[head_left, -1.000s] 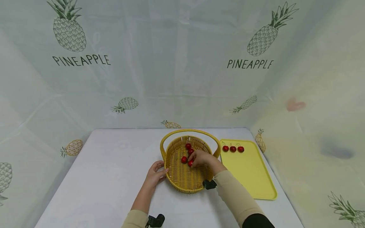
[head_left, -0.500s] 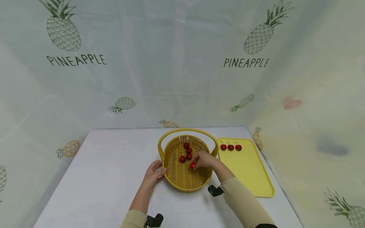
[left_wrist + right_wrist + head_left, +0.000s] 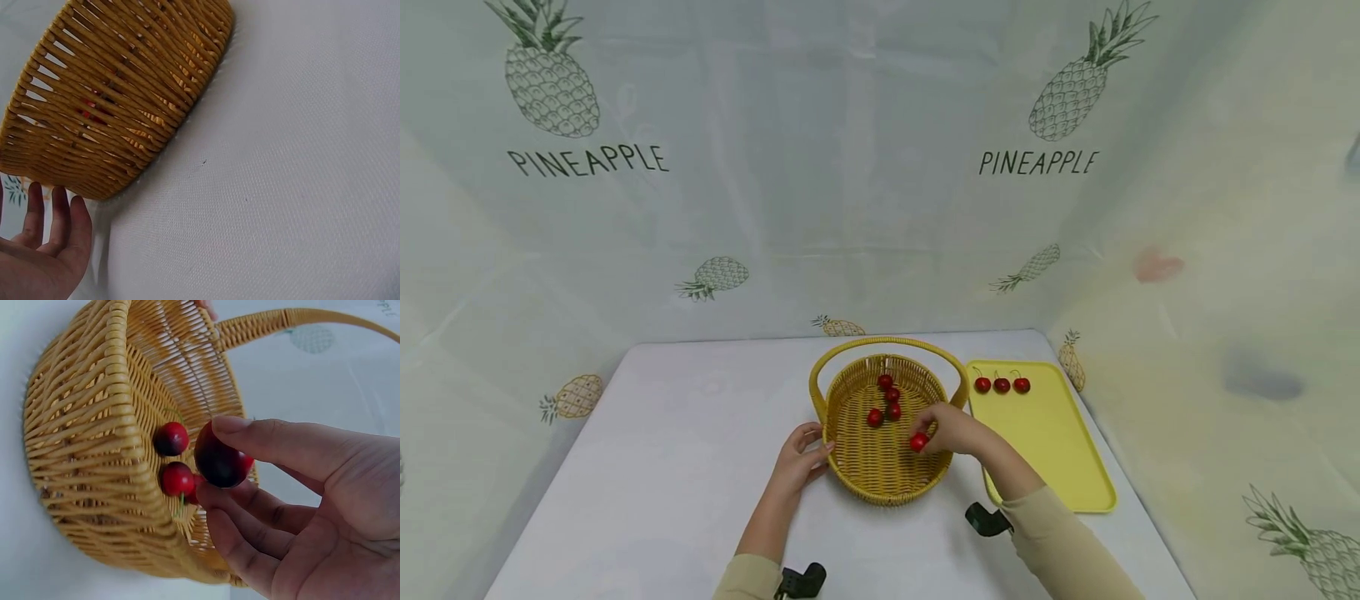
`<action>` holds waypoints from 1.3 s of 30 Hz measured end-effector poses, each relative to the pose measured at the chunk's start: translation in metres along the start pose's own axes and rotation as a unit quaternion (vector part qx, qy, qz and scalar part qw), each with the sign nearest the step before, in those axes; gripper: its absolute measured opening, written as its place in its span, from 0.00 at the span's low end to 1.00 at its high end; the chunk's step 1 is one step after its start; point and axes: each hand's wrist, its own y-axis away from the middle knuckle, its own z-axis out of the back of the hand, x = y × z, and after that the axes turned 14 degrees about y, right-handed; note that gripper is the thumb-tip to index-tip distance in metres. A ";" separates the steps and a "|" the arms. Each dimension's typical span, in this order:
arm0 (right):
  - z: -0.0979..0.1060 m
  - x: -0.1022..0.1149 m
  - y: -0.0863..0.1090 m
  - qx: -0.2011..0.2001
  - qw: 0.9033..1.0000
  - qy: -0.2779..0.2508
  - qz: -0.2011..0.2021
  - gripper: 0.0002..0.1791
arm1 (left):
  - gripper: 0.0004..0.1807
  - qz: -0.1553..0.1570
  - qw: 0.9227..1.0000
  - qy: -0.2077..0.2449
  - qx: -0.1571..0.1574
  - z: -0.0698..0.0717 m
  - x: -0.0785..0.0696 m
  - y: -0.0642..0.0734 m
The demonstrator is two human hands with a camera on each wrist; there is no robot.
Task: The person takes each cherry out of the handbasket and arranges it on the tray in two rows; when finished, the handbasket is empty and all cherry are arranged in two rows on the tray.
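Thumb and fingertips of my right hand (image 3: pixel 953 429) pinch a red cherry (image 3: pixel 918 442) over the right side of the yellow wicker basket (image 3: pixel 887 498). The right wrist view shows the held cherry (image 3: pixel 222 456) close up, dark red and glossy, near the basket rim. Several other cherries (image 3: pixel 875 418) lie inside, toward the back and middle of the basket. My left hand (image 3: pixel 796 460) rests at the basket's left side, thumb at the rim. In the left wrist view its extended fingers (image 3: pixel 60 215) reach up to the woven outer wall.
To the right of the basket lies a yellow tray (image 3: pixel 1060 450), with 3 stemmed cherries (image 3: pixel 1002 385) in a row at its far left corner. The arched basket handle (image 3: pixel 887 340) stands up across the back. A white table (image 3: pixel 700 433) carries everything, with a pineapple-print curtain behind.
My right hand has drawn one cherry away from the others, toward the right and the near side of the basket. The left hand stays at the basket. The head view has shifted slightly.
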 end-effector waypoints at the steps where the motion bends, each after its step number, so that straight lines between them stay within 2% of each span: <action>1: 0.001 -0.001 0.003 -0.002 1.000 -0.005 -0.001 0.11 | 0.21 0.000 1.000 0.001 0.001 0.000 0.000 0.000; 8: 0.007 -0.011 0.021 -0.002 0.999 -0.033 -0.010 0.12 | 0.22 -0.001 1.000 -0.005 0.004 0.000 0.001 0.001; 17: 0.013 -0.030 0.042 0.007 0.999 -0.031 0.024 0.12 | 0.22 0.004 1.000 -0.007 0.000 0.000 -0.001 0.003; 30: 0.025 -0.065 0.067 -0.026 0.998 -0.055 -0.015 0.10 | 0.21 0.012 1.000 0.000 0.003 -0.001 -0.001 0.003; 39: 0.024 -0.100 0.068 -0.068 0.995 -0.062 -0.048 0.11 | 0.21 0.008 1.000 0.004 0.003 0.000 -0.001 0.003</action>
